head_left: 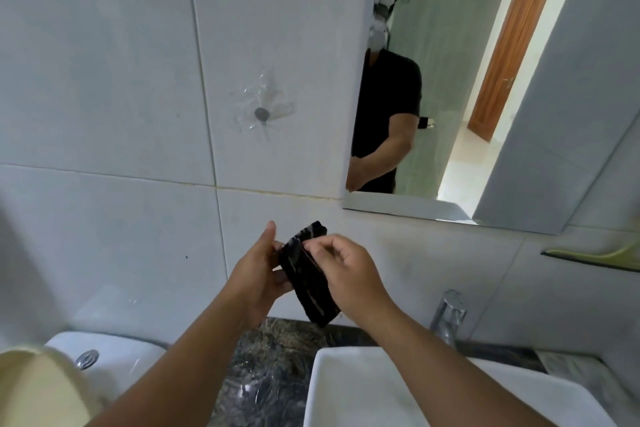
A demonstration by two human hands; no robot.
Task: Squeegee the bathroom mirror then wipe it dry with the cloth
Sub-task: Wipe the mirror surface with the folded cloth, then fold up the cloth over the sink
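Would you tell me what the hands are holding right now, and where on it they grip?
Both hold the dark folded cloth: the left hand cradles its left side, and the right hand pinches its upper right edge with the fingertips.

Between left hand (pixel 258 274) and right hand (pixel 349 274), a cloth (pixel 308 282), held in front of the tiled wall (pixel 104 80) and above the counter (pixel 270 367). Up and to the right, on the wall, the mirror (pixel 467 80). Below the hands, right of the counter, the sink (pixel 346 385), with the tap (pixel 448 315) behind it. At lower left, the toilet tank (pixel 114 357). On the wall left of the mirror, a hook (pixel 262 113).
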